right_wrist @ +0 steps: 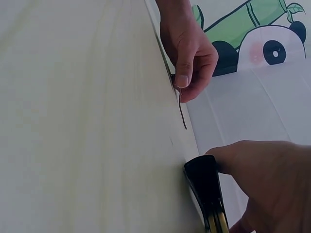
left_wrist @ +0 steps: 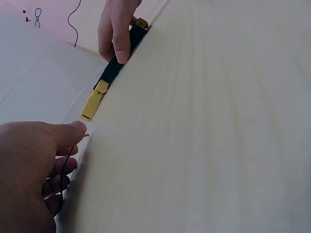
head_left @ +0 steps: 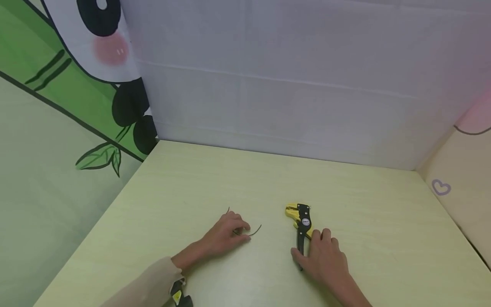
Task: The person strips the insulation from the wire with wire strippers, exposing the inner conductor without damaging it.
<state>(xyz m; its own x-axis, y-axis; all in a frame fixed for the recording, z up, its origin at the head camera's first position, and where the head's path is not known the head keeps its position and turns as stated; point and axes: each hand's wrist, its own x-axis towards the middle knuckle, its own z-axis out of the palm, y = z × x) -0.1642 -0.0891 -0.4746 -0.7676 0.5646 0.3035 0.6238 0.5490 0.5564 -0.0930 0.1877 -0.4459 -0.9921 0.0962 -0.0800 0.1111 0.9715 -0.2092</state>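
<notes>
A thin dark wire is held in my left hand, one end sticking out past the thumb and forefinger, the other showing beyond the knuckles. In the left wrist view the wire bows along the curled fingers. To the right is a yellow and black wire stripper, its jaws pointing away from me. My right hand grips its handles, with the thumb by the black handle and the fingers at the yellow one. From the right wrist, the black handle end shows beside the thumb.
Both hands are low over a pale wood-grain table. A whitish cloth wall stands along its back edge, and a printed panel with a panda and bamboo is on the left. A sleeve covers the left forearm.
</notes>
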